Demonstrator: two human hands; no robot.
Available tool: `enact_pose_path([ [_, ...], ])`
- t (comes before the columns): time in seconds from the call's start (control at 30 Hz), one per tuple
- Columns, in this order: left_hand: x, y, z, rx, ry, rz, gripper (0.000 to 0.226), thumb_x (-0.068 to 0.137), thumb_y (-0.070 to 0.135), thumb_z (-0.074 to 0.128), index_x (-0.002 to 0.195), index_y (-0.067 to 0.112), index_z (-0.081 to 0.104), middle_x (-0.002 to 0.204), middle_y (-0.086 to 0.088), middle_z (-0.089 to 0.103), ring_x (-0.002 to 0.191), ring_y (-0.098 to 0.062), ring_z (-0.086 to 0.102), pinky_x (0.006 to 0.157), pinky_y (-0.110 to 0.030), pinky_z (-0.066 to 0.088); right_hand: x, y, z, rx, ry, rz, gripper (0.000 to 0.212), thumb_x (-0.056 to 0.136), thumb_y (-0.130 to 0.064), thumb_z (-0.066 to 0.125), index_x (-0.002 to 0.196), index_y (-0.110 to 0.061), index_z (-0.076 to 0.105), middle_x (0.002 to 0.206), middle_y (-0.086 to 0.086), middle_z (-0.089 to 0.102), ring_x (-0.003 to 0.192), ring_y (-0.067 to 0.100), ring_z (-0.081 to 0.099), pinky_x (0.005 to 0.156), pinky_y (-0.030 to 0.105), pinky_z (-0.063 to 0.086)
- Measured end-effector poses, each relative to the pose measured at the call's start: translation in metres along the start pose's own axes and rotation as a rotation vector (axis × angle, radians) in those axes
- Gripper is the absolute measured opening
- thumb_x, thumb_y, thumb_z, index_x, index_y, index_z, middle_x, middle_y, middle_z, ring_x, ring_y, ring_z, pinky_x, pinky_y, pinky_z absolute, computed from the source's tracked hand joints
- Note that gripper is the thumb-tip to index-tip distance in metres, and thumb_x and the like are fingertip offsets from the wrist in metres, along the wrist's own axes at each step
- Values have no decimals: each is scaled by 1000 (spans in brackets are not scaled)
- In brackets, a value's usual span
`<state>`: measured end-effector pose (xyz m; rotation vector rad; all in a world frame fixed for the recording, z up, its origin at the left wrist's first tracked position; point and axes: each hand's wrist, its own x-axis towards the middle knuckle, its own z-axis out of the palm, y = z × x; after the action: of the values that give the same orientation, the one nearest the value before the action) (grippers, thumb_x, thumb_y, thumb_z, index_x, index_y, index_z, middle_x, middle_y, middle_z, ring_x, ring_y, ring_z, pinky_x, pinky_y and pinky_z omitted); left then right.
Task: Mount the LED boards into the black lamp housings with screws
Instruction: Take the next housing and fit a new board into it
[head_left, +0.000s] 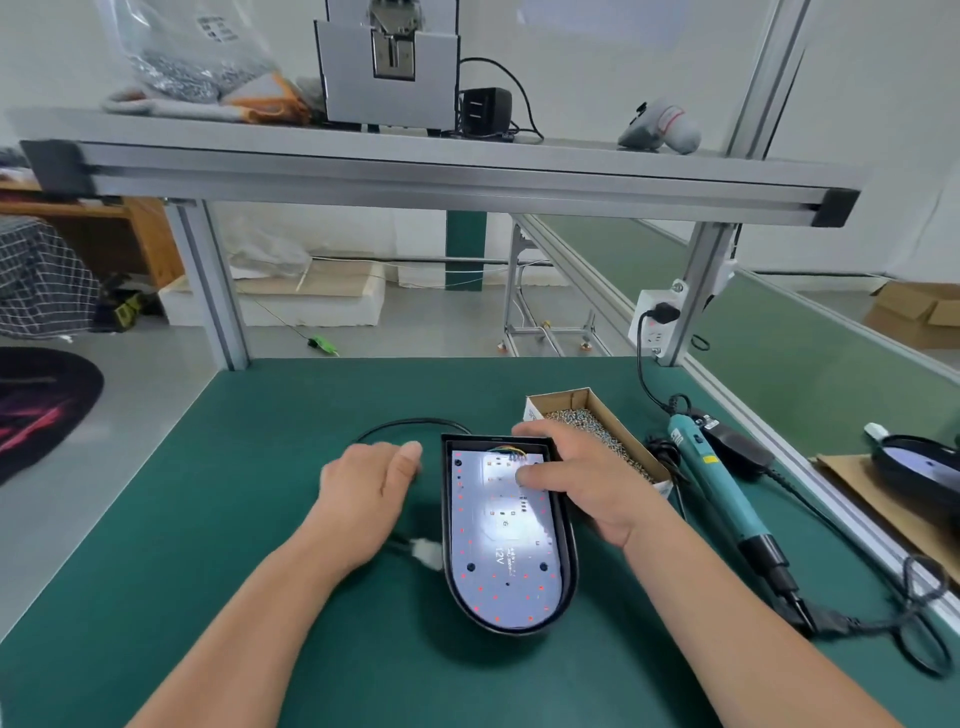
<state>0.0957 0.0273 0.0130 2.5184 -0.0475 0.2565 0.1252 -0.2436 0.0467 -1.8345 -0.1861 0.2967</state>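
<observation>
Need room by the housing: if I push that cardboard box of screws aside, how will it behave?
The cardboard box looks well filled with loose screws, so probably heavy for its size, likelier to slide than tip. Open-topped: a jolt could spill some.

I see the black lamp housing (570, 561) lying open side up, rounded end toward me. The white LED board (498, 551) sits flat inside it. Silver screws (587, 421) are heaped in a cardboard box (558, 401) just beside its far right corner.
</observation>
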Motion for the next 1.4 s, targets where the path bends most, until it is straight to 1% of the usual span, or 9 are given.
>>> enact_pose_path([
  [0.17, 8, -23, 9, 236, -30, 28, 33, 104, 42, 59, 134, 28, 61, 135, 10, 58, 134, -21, 44, 114, -41, 28, 0, 2, 1, -144, -30, -23, 48, 84, -22, 81, 128, -33, 64, 122, -15, 69, 111, -1, 64, 93, 17, 48],
  [0.3, 8, -20, 8, 109, 60, 37, 29, 103, 30, 63, 131, 23, 68, 131, 7, 68, 131, -22, 53, 112, -42, 35, 1, 5, 3, -411, -44, -54, 51, 100, -28, 70, 148, -30, 51, 136, -21, 56, 126, 1, 53, 100, 14, 39],
  [0.47, -1, -7, 0, -23, 142, 50, 23, 103, 35, 55, 108, 22, 73, 98, 6, 74, 97, -23, 66, 89, -39, 53, -3, 1, 5, -508, -5, -103, 58, 103, -30, 65, 156, -23, 43, 153, -8, 44, 141, 4, 40, 112, 22, 28],
  [0.53, -7, -2, -3, -96, 170, 59, 33, 104, 44, 47, 110, 22, 70, 97, 12, 68, 94, -17, 62, 90, -42, 55, -4, -4, 2, -503, 1, -124, 50, 99, -28, 67, 147, -28, 53, 145, -10, 53, 131, 3, 49, 106, 23, 36],
  [0.67, -25, 20, -5, -306, 191, 195, 48, 102, 59, 47, 142, 36, 57, 131, 28, 58, 126, 2, 53, 103, -24, 43, -7, -13, -7, -551, -5, -189, 32, 94, -24, 72, 123, -32, 66, 120, -11, 65, 113, 4, 59, 99, 30, 47],
  [0.83, -30, 34, 4, -159, 19, 399, 54, 98, 49, 57, 150, 36, 51, 148, 39, 39, 141, 9, 35, 116, -16, 30, -7, -19, -11, -611, -39, -189, 20, 89, -20, 69, 100, -37, 67, 93, -11, 64, 88, 12, 60, 82, 40, 51],
  [1.0, -31, 28, 20, -93, -125, 293, 58, 101, 38, 62, 155, 26, 45, 148, 31, 31, 139, 4, 33, 119, -27, 34, -2, -8, 8, -751, 7, -153, 50, 100, -26, 63, 149, -23, 52, 144, 3, 48, 130, 20, 53, 109, 37, 41],
  [1.2, -30, 31, 24, -28, -152, 228, 58, 104, 41, 55, 158, 27, 39, 147, 25, 27, 136, -4, 29, 117, -26, 31, 6, -9, 12, -807, -38, -204, 40, 101, -22, 60, 140, -23, 59, 122, 0, 52, 120, 22, 56, 100, 36, 44],
  [1.4, -28, 20, 21, -225, -134, 183, 59, 97, 29, 70, 152, 30, 49, 141, 41, 28, 141, 3, 27, 120, -29, 30, -5, -11, -2, -544, 18, -218, 49, 103, -45, 65, 147, -26, 56, 144, -11, 58, 124, 2, 54, 107, 26, 40],
])
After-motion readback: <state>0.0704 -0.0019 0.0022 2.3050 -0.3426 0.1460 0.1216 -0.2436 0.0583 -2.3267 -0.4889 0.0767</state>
